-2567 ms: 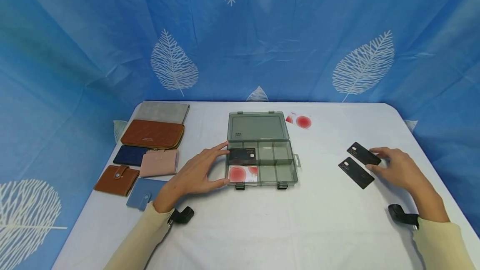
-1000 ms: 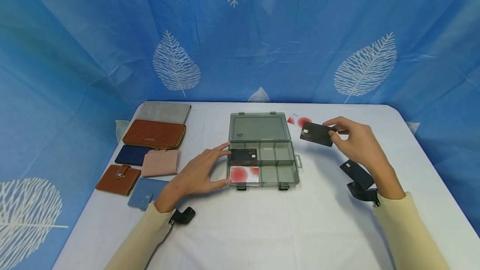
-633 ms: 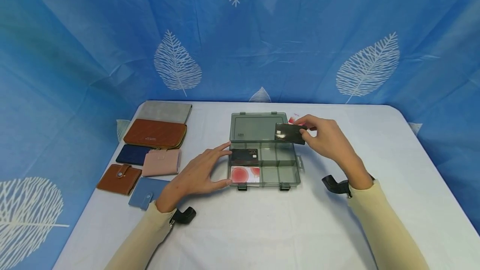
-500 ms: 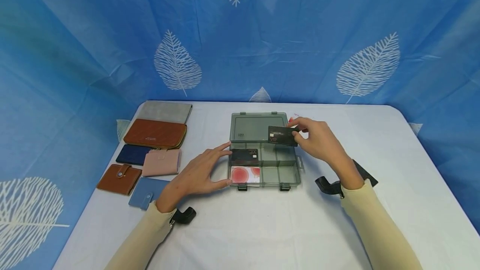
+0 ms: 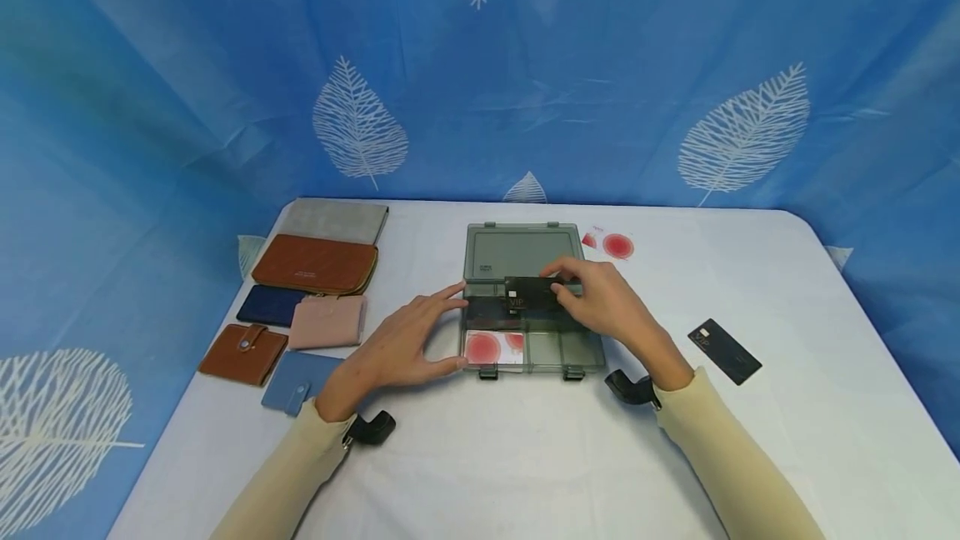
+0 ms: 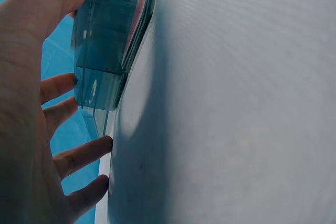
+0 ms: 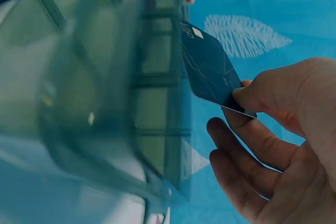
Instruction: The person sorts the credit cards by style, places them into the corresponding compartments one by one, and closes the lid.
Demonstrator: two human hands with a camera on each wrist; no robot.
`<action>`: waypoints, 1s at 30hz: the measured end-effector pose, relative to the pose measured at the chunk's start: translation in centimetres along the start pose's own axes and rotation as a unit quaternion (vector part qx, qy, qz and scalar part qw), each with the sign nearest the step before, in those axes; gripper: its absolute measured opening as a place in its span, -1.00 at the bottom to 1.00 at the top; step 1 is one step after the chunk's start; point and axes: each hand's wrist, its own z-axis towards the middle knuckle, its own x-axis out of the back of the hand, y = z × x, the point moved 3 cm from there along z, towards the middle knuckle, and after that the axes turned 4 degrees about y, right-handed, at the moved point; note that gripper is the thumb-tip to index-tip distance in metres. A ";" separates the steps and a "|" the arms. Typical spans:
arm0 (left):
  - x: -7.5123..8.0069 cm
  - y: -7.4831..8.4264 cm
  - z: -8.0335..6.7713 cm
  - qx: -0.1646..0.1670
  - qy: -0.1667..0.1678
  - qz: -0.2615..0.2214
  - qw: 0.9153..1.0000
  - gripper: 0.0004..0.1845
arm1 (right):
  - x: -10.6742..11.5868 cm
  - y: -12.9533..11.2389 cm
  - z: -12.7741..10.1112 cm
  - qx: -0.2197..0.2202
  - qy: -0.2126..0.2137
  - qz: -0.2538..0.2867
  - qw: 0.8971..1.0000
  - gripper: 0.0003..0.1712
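A clear grey compartment box (image 5: 536, 365) lies with its lid (image 5: 510, 252) open at the table's middle. My left hand (image 5: 452, 328) touches its left side with relaxed fingers, thumb at the front corner and index finger at the back; in the left wrist view the thumb (image 6: 50, 1) rests against the box (image 6: 107, 40). My right hand (image 5: 561, 291) pinches a black card (image 5: 531, 294) just above the back-left compartment. The right wrist view shows that card (image 7: 210, 69) held by its end beside the box (image 7: 105, 87). A red-and-white card (image 5: 491, 348) lies in the front-left compartment.
Another black card (image 5: 723, 350) lies on the table to the right. A red-dotted card (image 5: 617, 246) sits behind the box. Several wallets lie at the left: grey (image 5: 337, 221), brown (image 5: 315, 265), navy (image 5: 268, 305), pink (image 5: 327, 322), small brown (image 5: 242, 352), blue (image 5: 300, 382).
My right hand picked one black card off the table at the right and carried it left, over the box, down to the back-left compartment. The left hand stayed at the box.
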 end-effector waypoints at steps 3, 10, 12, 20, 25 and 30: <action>0.0 0.0 0.2 -0.002 0.001 -0.002 1.000 -0.07 | -0.4 -0.2 0.0 0.005 -0.003 0.001 1.000 -0.72; 0.1 0.1 0.3 0.000 0.000 -0.004 1.000 -0.08 | -1.7 -0.7 0.1 0.009 -0.009 0.004 1.000 -0.73; 0.0 0.1 0.2 0.001 0.000 -0.005 1.000 -0.08 | -2.0 -0.8 0.0 0.007 -0.010 0.004 1.000 -0.74; 0.0 0.0 0.2 0.007 0.001 -0.005 1.000 -0.07 | -2.7 -1.0 0.0 -0.007 -0.016 -0.001 1.000 -0.78; -0.1 0.1 0.1 0.008 0.000 -0.001 1.000 -0.06 | -3.2 -1.0 0.0 0.005 -0.019 -0.009 1.000 -0.79; -0.1 0.1 0.1 0.008 -0.002 0.000 1.000 -0.06 | -3.6 -0.9 -0.2 0.019 -0.022 -0.018 0.999 -0.79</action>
